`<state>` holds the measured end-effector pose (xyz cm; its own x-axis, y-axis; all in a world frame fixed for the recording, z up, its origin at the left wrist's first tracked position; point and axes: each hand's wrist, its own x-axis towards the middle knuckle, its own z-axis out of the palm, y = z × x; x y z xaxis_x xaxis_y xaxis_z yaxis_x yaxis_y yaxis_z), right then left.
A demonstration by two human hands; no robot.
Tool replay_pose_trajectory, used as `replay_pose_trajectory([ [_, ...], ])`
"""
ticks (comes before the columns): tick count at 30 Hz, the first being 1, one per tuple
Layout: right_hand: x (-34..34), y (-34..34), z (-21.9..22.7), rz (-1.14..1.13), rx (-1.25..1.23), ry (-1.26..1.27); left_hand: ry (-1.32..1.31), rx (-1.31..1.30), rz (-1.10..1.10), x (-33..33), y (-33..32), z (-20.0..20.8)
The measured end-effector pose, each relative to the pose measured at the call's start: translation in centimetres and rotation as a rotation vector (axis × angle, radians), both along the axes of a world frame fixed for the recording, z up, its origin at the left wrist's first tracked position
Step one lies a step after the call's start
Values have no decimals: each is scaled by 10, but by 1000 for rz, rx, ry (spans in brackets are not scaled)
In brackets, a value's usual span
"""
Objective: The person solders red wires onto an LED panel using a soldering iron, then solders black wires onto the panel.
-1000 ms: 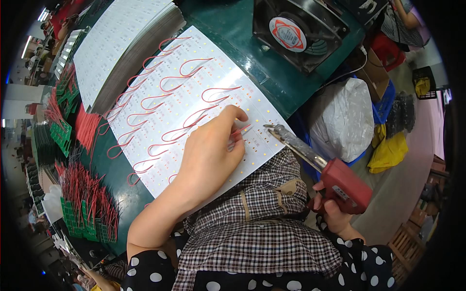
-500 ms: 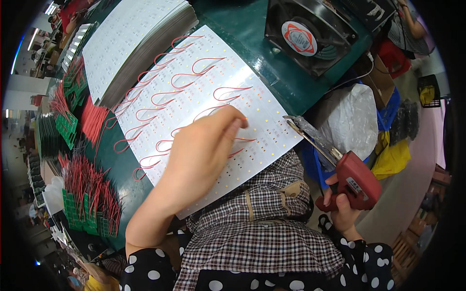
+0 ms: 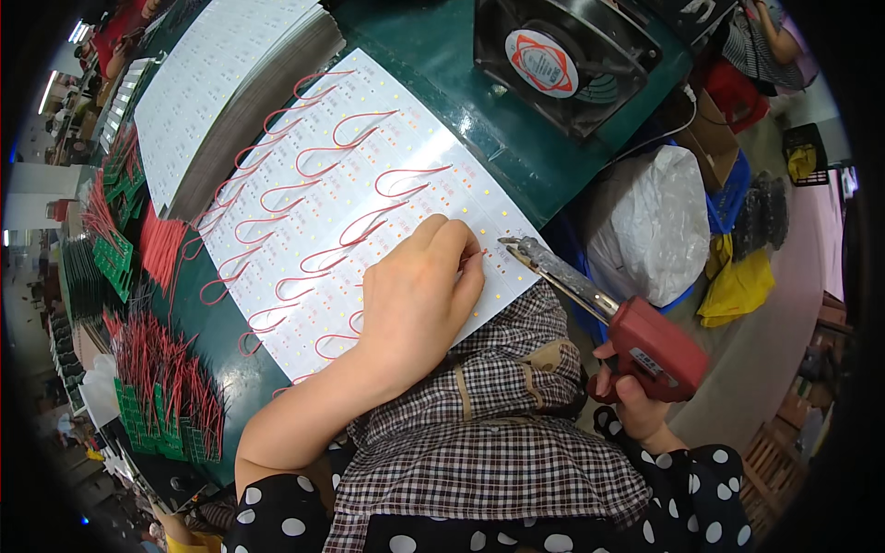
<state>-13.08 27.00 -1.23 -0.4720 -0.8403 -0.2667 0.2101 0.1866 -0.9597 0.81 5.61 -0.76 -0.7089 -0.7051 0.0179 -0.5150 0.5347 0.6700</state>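
A white LED panel [image 3: 442,152], dotted with small yellow chips, lies partly on the green table and partly over my lap. Looped red wires [image 3: 410,175] stand in rows across it. My left hand [image 3: 424,295] rests low over the panel's near right part, thumb and forefinger pinched. A bit of red wire [image 3: 483,251] shows at those fingertips; the rest is hidden by the hand. My right hand [image 3: 641,405] grips a red soldering gun [image 3: 656,355] by its handle. Its metal tip reaches over the panel's right edge, close to the left fingertips.
A tall stack of white panels [image 3: 212,83] stands at the far left. Bundled red wires [image 3: 161,249] and green circuit boards with wires [image 3: 166,415] lie along the left. A black fan [image 3: 572,74] stands at the back; a whitish plastic bag [image 3: 659,221] sits to the right.
My left hand has moved right and nearer across the panel. The soldering gun has come left, its tip now over the panel's edge. The whole view has shifted slightly.
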Motion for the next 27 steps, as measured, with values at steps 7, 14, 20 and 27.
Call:
replay_pose_trajectory([
  [7, -3, 0, -1, 99, 57, 8, -31, 20, 33, -1, 0, 0],
  [14, -2, 12, -16, 50, 61, 99, -38, 49, 37, -1, -1, 3],
  [20, -2, 10, -10, 116, 133, 24, -46, 57, 33, -2, -1, 2],
  [27, -2, 6, -7, 84, -25, 4, -55, 47, 27, 0, -2, 4],
])
